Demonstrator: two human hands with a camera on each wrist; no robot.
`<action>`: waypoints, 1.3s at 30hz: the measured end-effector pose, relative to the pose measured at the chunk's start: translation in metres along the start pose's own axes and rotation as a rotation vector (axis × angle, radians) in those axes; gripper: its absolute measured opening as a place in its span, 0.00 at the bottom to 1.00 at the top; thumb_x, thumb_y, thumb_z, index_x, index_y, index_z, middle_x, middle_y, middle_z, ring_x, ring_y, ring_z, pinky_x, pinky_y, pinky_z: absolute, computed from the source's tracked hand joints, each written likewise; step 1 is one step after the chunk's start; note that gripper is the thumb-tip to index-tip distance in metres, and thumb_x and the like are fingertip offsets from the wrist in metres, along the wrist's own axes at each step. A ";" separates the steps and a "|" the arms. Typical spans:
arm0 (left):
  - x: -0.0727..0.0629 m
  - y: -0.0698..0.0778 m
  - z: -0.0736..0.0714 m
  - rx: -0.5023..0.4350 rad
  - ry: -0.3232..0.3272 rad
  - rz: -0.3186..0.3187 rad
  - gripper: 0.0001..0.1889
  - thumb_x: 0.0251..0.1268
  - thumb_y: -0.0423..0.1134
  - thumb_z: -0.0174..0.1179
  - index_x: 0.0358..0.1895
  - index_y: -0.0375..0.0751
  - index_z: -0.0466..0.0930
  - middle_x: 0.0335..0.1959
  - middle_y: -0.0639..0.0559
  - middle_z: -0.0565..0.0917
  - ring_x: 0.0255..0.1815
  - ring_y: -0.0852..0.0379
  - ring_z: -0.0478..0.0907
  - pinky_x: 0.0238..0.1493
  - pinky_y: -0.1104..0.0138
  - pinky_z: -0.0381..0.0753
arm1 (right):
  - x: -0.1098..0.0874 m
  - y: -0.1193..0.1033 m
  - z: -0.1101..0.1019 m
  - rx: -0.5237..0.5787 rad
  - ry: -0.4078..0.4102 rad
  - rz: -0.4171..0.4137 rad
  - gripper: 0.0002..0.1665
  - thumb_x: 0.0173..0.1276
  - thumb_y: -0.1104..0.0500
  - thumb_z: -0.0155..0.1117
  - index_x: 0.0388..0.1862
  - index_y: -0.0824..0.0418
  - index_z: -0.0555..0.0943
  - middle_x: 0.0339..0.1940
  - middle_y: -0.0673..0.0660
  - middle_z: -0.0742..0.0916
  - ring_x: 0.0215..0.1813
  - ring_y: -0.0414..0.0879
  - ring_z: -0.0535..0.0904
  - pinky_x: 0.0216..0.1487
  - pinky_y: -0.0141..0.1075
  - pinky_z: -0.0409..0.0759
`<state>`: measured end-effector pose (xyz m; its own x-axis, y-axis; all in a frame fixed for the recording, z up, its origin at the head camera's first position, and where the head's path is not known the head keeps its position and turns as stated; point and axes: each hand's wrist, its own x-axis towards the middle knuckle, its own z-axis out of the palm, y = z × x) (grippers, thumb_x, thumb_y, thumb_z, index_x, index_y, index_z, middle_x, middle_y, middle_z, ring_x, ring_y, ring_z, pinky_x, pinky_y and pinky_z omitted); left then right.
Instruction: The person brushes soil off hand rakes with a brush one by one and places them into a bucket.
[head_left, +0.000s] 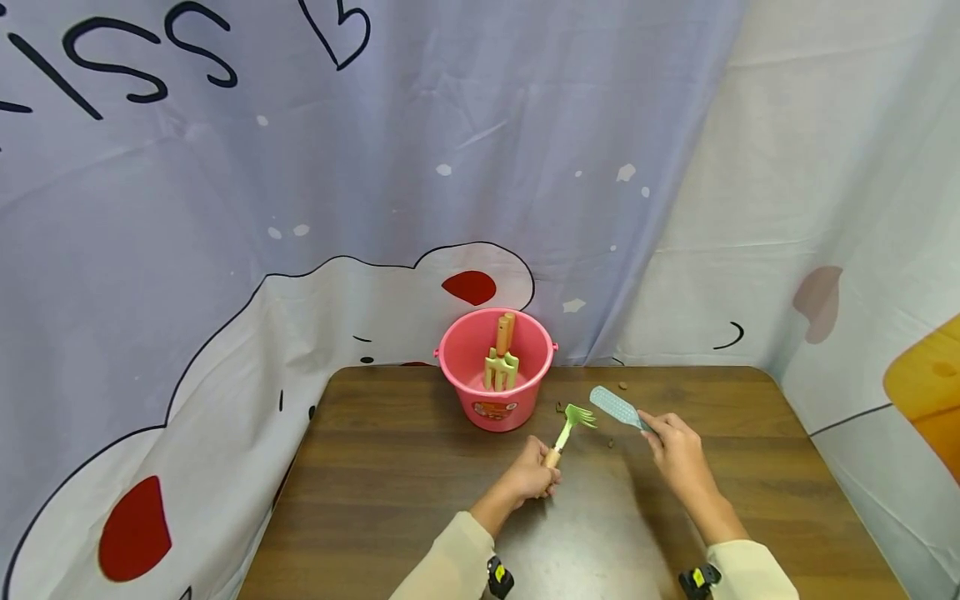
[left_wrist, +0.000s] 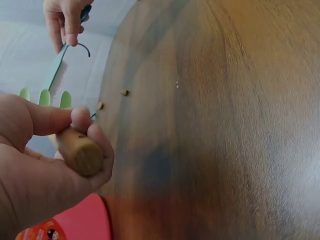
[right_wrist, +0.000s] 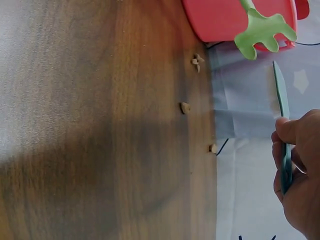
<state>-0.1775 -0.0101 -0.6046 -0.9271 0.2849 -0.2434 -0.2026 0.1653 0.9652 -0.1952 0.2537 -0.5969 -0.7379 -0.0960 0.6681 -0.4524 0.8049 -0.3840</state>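
My left hand (head_left: pixel 527 472) grips the wooden handle of a small green hand rake (head_left: pixel 576 415), whose tines point away to the right over the table. In the left wrist view the round end of the handle (left_wrist: pixel 87 157) pokes out of the curled fingers. To the right, my right hand (head_left: pixel 678 454) holds a pale blue-green slotted scoop (head_left: pixel 615 407) by its handle, the blade angled toward the rake. Small brown bits (right_wrist: pixel 185 108) lie on the wood below the two tools. A pink bucket (head_left: pixel 495 414) stands just beyond the left hand.
Inside the bucket, a green fork (head_left: pixel 501 369) and another wooden-handled tool lean with their handles up. The brown wooden table (head_left: pixel 390 500) ends at a rounded far edge against a printed curtain (head_left: pixel 450 125). A dark wrist device (head_left: pixel 699 581) sits at the right sleeve.
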 end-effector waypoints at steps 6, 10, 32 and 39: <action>0.005 0.000 -0.005 0.305 0.135 0.176 0.06 0.64 0.23 0.56 0.41 0.32 0.72 0.27 0.53 0.69 0.27 0.58 0.66 0.28 0.71 0.66 | 0.004 -0.001 -0.005 -0.006 0.001 0.000 0.23 0.52 0.77 0.78 0.49 0.68 0.88 0.33 0.61 0.86 0.31 0.51 0.84 0.30 0.40 0.83; 0.005 0.000 -0.006 0.435 0.175 0.179 0.02 0.72 0.29 0.52 0.38 0.37 0.73 0.23 0.55 0.69 0.26 0.56 0.66 0.27 0.67 0.67 | 0.007 -0.001 -0.008 -0.004 0.010 -0.011 0.23 0.52 0.76 0.78 0.49 0.67 0.89 0.33 0.61 0.86 0.31 0.50 0.84 0.30 0.35 0.81; 0.000 0.000 -0.007 0.554 0.217 0.248 0.14 0.60 0.25 0.69 0.45 0.33 0.75 0.32 0.46 0.82 0.30 0.57 0.77 0.31 0.72 0.79 | 0.006 -0.023 -0.006 0.054 -0.069 -0.152 0.24 0.51 0.76 0.78 0.49 0.68 0.88 0.32 0.55 0.84 0.30 0.41 0.75 0.27 0.31 0.75; 0.001 -0.003 -0.002 0.570 0.242 0.247 0.17 0.57 0.26 0.72 0.45 0.35 0.75 0.32 0.48 0.82 0.32 0.57 0.76 0.32 0.70 0.78 | -0.001 -0.031 0.006 0.055 -0.131 -0.183 0.23 0.51 0.75 0.78 0.49 0.68 0.88 0.32 0.54 0.83 0.31 0.40 0.74 0.28 0.34 0.76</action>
<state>-0.1786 -0.0125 -0.6080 -0.9830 0.1694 0.0706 0.1614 0.6145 0.7722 -0.1832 0.2250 -0.5897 -0.6979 -0.3159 0.6428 -0.6090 0.7341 -0.3005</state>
